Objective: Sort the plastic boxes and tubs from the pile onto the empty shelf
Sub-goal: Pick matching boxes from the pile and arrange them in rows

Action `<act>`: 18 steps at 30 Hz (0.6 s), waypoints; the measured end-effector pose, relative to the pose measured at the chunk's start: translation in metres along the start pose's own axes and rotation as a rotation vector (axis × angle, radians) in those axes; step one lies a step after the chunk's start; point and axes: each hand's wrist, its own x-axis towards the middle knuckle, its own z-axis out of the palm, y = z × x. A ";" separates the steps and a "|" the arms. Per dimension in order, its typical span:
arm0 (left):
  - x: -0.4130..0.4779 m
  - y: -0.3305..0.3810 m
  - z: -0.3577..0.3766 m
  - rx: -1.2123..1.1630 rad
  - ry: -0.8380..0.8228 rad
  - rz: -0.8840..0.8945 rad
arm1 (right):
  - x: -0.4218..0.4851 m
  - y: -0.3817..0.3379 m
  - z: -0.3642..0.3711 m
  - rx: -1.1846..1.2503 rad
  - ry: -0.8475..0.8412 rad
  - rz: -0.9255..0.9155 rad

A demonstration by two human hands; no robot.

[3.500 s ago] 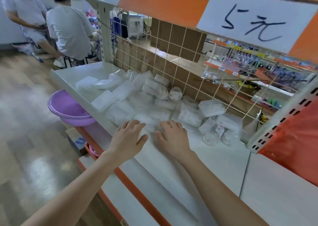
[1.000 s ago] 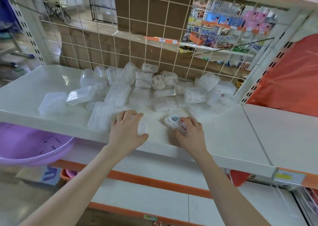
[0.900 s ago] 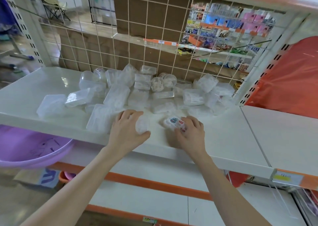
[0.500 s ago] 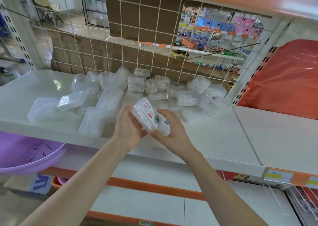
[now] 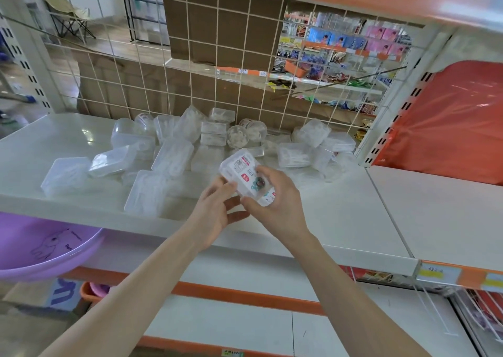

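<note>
Grip: left hand (image 5: pixel 215 212) pinches the near-left corner of a small clear labelled box (image 5: pixel 239 167), thumb on top and fingers below. Right hand (image 5: pixel 275 201) is curled round the box's near-right end, thumb across the label. Both hands hold firmly. What looks like a second box (image 5: pixel 269 198) sits under the first in the right palm, but the seam between them is not clear.

Box attitude: tilted, label face up towards the camera. The long axis runs from far-left to near-right. It is held in the air above the front edge of the shelf (image 5: pixel 313 220), touching nothing on it.

Outward: the pile (image 5: pixel 174 155) of clear boxes and tubs lies just beyond the hands, spread from the middle of the shelf to its back edge, against the wire grid (image 5: pixel 190 65).

Deciding relation: the empty shelf (image 5: pixel 435 215) adjoins on the right, past the upright. It lies off the near-right end of the box, so the right hand is the nearer one. A handover to the right hand and then a sideways carry seems likely.

Below left: purple basin (image 5: pixel 40 248).
</note>
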 end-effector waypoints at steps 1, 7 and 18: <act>0.000 -0.001 -0.002 0.033 0.003 0.023 | 0.000 0.001 0.001 -0.010 0.000 -0.013; 0.006 0.001 -0.016 0.286 -0.005 0.161 | -0.002 0.013 -0.010 0.003 -0.106 -0.128; 0.021 -0.009 -0.001 0.662 -0.109 0.105 | -0.017 0.042 -0.039 0.028 -0.144 -0.064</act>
